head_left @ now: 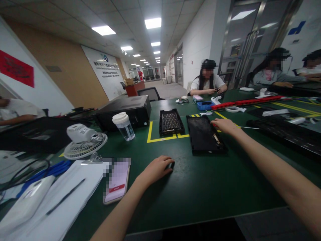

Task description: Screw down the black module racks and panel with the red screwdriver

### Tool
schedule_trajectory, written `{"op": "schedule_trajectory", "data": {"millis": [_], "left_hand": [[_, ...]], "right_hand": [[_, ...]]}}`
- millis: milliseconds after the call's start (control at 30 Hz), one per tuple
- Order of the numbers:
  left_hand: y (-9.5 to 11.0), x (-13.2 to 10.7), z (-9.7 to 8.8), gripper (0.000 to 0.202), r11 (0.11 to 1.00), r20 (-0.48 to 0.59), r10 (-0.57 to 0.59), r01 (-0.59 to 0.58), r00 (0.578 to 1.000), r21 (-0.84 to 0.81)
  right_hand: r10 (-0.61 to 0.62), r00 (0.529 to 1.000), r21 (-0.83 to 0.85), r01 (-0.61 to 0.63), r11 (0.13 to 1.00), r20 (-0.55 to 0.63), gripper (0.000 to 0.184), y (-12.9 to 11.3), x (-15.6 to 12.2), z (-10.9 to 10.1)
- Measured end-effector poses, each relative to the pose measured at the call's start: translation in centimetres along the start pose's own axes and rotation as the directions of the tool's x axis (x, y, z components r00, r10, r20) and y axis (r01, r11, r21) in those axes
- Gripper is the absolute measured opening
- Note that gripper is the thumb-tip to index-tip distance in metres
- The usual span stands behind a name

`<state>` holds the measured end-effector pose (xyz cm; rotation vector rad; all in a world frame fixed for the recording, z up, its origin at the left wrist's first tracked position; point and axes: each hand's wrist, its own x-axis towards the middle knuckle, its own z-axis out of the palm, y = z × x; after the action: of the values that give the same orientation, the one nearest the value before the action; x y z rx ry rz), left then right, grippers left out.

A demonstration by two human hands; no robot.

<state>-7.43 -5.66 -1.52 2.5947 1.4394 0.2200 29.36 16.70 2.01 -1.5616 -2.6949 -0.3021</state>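
My left hand [157,169] rests on the green table near its front, fingers curled with the thumb below. Between thumb and fingers shows a small dark piece [172,165], too blurred to name. My right hand [225,126] is closed at the right edge of a flat black case [202,134], which lies on the table. Left of it lies a black tray [171,121] with a grid of small cells. A thin metal rod [248,127] sticks out to the right behind my right wrist; I cannot tell whether it is held.
On the left are a phone [117,180], a clipboard [75,194] with a pen, a white fan [85,140], a lidded cup [124,126] and a black computer case [125,112]. Toward the back right lie a blue box [205,105] and a tape roll [232,109]. A person [208,80] sits opposite.
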Motion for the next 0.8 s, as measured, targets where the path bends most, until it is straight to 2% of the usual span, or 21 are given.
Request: {"op": "schedule_trajectory", "data": {"millis": [100,167,233,300,367,467,600,800], "left_hand": [[0.0,0.1,-0.1,0.036,1.000,0.005,-0.009,0.009,1.000,-0.003],[0.0,0.2,-0.1,0.037,1.000,0.012,-0.014,0.014,1.000,-0.002],[0.1,0.2,0.0,0.037,1.000,0.016,-0.018,0.018,1.000,0.004],[0.1,0.3,0.1,0.037,1.000,0.014,-0.017,0.017,1.000,0.010],[0.0,0.3,0.2,0.037,1.000,0.013,-0.012,0.012,1.000,0.014],[0.1,0.4,0.4,0.038,1.000,0.021,-0.012,0.012,1.000,0.028],[0.3,0.3,0.3,0.037,0.998,0.010,-0.012,0.011,1.000,0.054],[0.9,0.2,0.1,0.036,0.997,0.003,0.046,-0.047,0.999,0.065]], "right_hand": [[0.059,0.998,-0.044,-0.058,0.997,0.007,0.031,-0.9,-0.5,-2.2],[0.009,0.999,-0.043,-0.006,0.999,0.053,0.040,-1.9,-1.7,-3.4],[-0.092,0.990,-0.019,0.095,0.995,0.105,0.053,-3.5,-3.5,-3.9],[-0.167,0.975,-0.007,0.170,0.985,0.150,0.059,-5.5,-5.7,-3.6],[-0.195,0.968,-0.030,0.202,0.979,0.159,0.056,-7.5,-7.8,-2.7],[-0.174,0.976,-0.083,0.186,0.979,0.132,0.029,-9.5,-9.5,-1.1],[-0.146,0.984,-0.105,0.156,0.982,0.098,0.024,-9.6,-8.4,-0.1],[-0.055,0.995,-0.092,0.062,0.994,0.079,0.024,-8.0,-3.3,0.5]]}}
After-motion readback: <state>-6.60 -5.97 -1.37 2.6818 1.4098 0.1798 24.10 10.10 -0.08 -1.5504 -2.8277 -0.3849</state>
